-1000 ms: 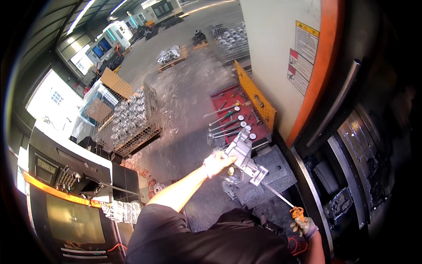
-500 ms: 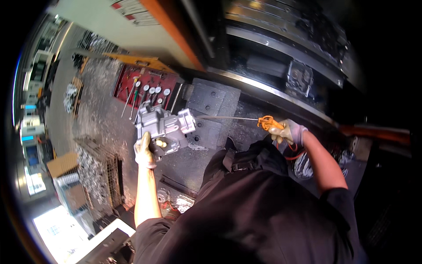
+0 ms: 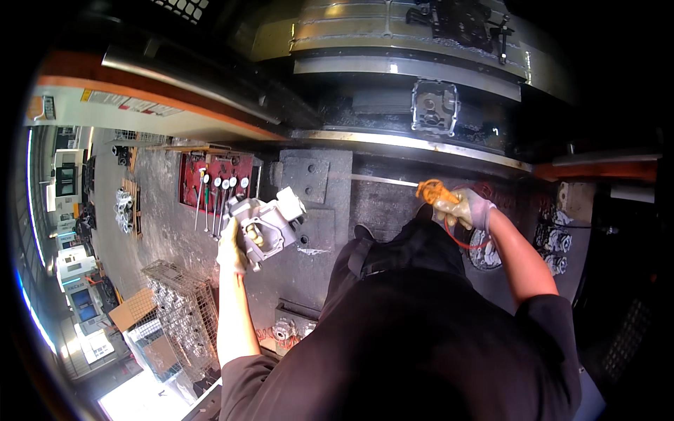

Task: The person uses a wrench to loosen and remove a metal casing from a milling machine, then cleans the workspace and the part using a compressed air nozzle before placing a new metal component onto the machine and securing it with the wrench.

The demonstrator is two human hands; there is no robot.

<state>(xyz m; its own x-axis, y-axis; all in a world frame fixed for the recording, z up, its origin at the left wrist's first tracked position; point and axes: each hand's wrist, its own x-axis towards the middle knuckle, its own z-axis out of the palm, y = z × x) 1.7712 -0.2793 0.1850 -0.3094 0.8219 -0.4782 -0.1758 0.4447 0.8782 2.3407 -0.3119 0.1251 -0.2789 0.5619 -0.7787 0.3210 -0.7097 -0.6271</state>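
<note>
Left hand (image 3: 230, 248), gloved, at 8 o'clock, grips metal casing (image 3: 274, 216) near 9. Right hand (image 3: 465, 209), gloved, at 3 o'clock, holds orange air gun (image 3: 437, 193), long nozzle (image 3: 386, 180) pointing to 9. Red tool tray (image 3: 243, 166) between 9 and 10; wire basket (image 3: 205, 309) of metal parts (image 3: 177, 313) at 8.

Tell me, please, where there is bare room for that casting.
Bare floor shows between the red tray and wire cage, left of the casting. Dial gauges crowd the tray; metal parts crowd the area past the right forearm.
</note>
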